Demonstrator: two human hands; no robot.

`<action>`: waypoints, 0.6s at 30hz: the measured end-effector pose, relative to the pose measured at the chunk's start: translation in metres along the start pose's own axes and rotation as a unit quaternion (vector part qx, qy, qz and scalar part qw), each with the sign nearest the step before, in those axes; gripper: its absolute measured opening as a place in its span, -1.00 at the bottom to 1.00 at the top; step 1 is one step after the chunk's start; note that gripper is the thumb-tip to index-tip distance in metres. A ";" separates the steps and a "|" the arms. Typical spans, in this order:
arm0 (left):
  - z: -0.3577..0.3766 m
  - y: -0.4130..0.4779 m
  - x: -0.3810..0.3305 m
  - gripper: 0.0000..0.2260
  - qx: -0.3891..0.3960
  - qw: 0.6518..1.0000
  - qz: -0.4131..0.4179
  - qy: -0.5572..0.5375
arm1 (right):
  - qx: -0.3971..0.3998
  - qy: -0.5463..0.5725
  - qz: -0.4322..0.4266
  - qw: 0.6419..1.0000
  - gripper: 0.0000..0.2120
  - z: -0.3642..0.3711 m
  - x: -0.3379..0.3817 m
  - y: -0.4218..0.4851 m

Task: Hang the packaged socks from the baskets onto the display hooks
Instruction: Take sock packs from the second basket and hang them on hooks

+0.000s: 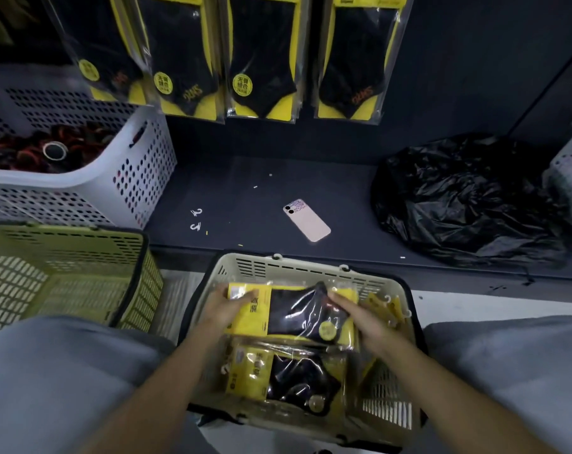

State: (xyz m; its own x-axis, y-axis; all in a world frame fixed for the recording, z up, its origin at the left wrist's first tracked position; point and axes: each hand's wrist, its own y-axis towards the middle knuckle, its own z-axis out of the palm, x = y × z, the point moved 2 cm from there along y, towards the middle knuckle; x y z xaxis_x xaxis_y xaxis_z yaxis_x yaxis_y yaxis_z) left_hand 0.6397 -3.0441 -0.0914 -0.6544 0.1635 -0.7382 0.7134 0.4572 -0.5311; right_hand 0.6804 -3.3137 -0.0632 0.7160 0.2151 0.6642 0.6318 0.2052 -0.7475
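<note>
Nearest: beige basket point(310, 268) on the floor between the person's knees; left hand point(227, 306) curled round the yellow header end of the top sock pack point(291, 311); right hand point(360, 317) on the toe end, thumb over the top face, fingers look tucked under, so it reads as a two-hand grip; the pack sits at about rim level, inside the basket outline, not clear of it.

Under it a second pack point(291, 375) plus more yellow headers stacked at the right wall; exact count not readable.

Left: green basket point(65, 237), only bare mesh showing.

Further out, the dark shelf point(232, 178): two loose plastic hooks point(196, 219), a phone point(306, 219), a black bag point(468, 198); white basket point(140, 165) at left holds dark red-black items, can't tell what.

Back wall: four columns of hung packs point(261, 60), several deep.

Status estimate: well past halfway; one basket looks done, this one partly unloaded; remaining work is lift, find a hook, thread the hanger, repeat for the stack.
</note>
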 end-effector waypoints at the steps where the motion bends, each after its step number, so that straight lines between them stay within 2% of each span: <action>1: -0.004 -0.001 -0.015 -0.49 -0.027 0.998 0.034 -0.045 | -0.007 0.018 -0.020 1.000 -0.37 0.000 0.015 -0.004; 3: -0.014 -0.003 -0.045 -0.49 -0.061 0.984 0.101 -0.130 | -0.005 0.075 -0.072 0.995 -0.47 -0.002 0.044 -0.011; 6: -0.029 -0.009 -0.083 -0.25 -0.101 0.955 0.131 -0.244 | -0.002 0.173 -0.136 0.975 -0.35 -0.006 0.079 -0.015; 8: -0.035 -0.018 -0.102 -0.20 -0.107 0.941 0.129 -0.293 | -0.007 0.221 -0.152 0.963 -0.32 -0.007 0.096 -0.018; 9: -0.035 -0.023 -0.109 -0.20 -0.086 0.935 0.127 -0.320 | 0.000 0.244 -0.156 0.957 -0.35 -0.007 0.103 -0.020; 11: -0.031 -0.034 -0.125 -0.29 0.020 0.912 0.120 -0.391 | 0.040 0.274 -0.172 0.945 -0.46 -0.004 0.118 -0.024; 13: -0.022 -0.046 -0.144 -0.55 0.159 0.889 0.135 -0.408 | 0.081 0.288 -0.188 0.935 -0.54 0.002 0.128 -0.029; 14: -0.017 -0.051 -0.154 -0.62 0.200 0.885 0.150 -0.394 | 0.095 0.287 -0.193 0.933 -0.54 0.005 0.131 -0.030; 16: -0.011 -0.060 -0.172 -0.59 0.201 0.890 0.171 -0.372 | 0.108 0.264 -0.195 0.938 -0.48 0.009 0.136 -0.032; 18: -0.011 -0.065 -0.189 -0.52 0.147 0.901 0.171 -0.370 | 0.076 0.225 -0.215 0.947 -0.43 0.009 0.142 -0.036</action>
State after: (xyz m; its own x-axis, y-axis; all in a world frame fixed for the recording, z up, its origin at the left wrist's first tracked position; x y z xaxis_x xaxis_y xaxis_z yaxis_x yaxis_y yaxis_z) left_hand 0.7141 -3.0950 0.0873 -0.1141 -0.4267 -0.8972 0.9485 0.2218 -0.2261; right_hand 0.7568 -3.2823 0.0587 0.4782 -0.3407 0.8095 0.8679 0.3247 -0.3760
